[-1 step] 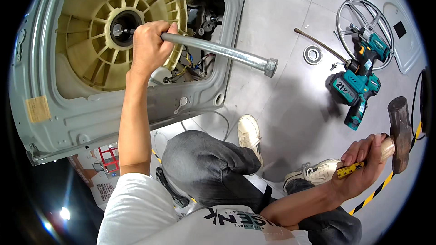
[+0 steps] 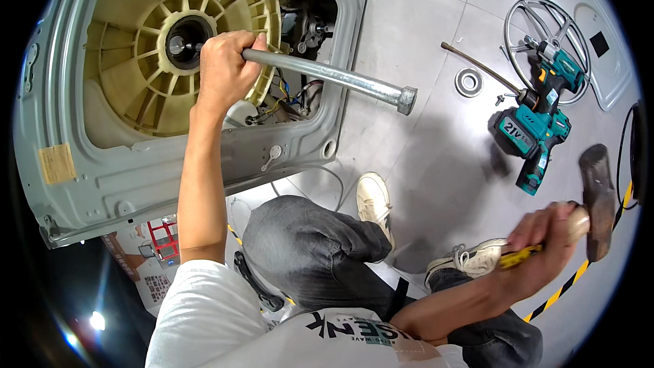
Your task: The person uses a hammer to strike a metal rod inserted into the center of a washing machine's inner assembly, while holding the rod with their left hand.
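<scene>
My left hand (image 2: 226, 68) is closed around a long grey metal bar (image 2: 327, 73) with a hex-shaped head at its outer end. The bar's inner end lies at the dark round hub (image 2: 190, 41) of a cream-coloured plastic washing-machine tub (image 2: 143, 0). My fist hides part of the bar. Low on the right, my right hand (image 2: 541, 238) grips the wooden handle of a sledgehammer (image 2: 598, 204) close to its rusty head. Hand and handle are smeared by motion. The hammer is well apart from the bar.
The tub sits within a grey machine cabinet (image 2: 170, 167), with wires (image 2: 289, 95) beside it. On the tiled floor at right lie teal power tools (image 2: 535, 123), a ring bearing (image 2: 469, 82), a spoked pulley wheel (image 2: 514, 20) and a grey panel (image 2: 606, 61). Black-and-yellow tape (image 2: 558, 296) crosses the floor.
My right hand and the hammer have shifted slightly and turned a little, and are now blurred. The left hand and the bar have not moved.
</scene>
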The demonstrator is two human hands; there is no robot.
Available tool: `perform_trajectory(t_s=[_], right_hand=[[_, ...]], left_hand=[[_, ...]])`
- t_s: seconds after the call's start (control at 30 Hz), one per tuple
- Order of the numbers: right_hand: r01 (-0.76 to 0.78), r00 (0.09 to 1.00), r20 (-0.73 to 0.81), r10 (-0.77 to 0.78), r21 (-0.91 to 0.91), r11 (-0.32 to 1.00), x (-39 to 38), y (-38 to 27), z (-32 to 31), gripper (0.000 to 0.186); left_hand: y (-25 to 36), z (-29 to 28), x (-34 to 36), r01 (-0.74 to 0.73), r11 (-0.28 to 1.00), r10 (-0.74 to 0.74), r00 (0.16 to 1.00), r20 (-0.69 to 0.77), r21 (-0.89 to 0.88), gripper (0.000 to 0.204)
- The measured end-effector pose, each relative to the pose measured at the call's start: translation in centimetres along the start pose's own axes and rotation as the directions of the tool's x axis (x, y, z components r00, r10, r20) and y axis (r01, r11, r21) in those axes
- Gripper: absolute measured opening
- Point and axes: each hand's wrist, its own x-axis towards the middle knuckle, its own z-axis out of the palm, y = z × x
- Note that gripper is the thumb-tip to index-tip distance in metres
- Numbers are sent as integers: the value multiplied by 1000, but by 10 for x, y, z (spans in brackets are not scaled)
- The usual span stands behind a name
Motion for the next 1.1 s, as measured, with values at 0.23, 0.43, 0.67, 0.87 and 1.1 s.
perform_trajectory(t_s=[0.23,0.43,0.67,0.87,1.1], right_hand=[[-284,921,198,337,-255,924,-50,25,57,16],[-90,996,-10,89,-105,990,-19,0,26,18],[46,995,-77,-64,-218,975,-22,-4,11,17],[63,994,-69,-82,-244,968,-17,-9,8,14],[35,998,-50,-49,-250,968,-18,7,12,17]], left_hand=[[-13,-4,-4,9,1000,-9,1000,5,18,27],[-5,-3,4,-14,999,13,999,31,33,30],[-4,-4,2,13,999,-15,997,71,37,28],[-7,3,-2,-20,997,13,996,89,74,28],[-9,5,-4,-32,994,22,994,104,104,26]])
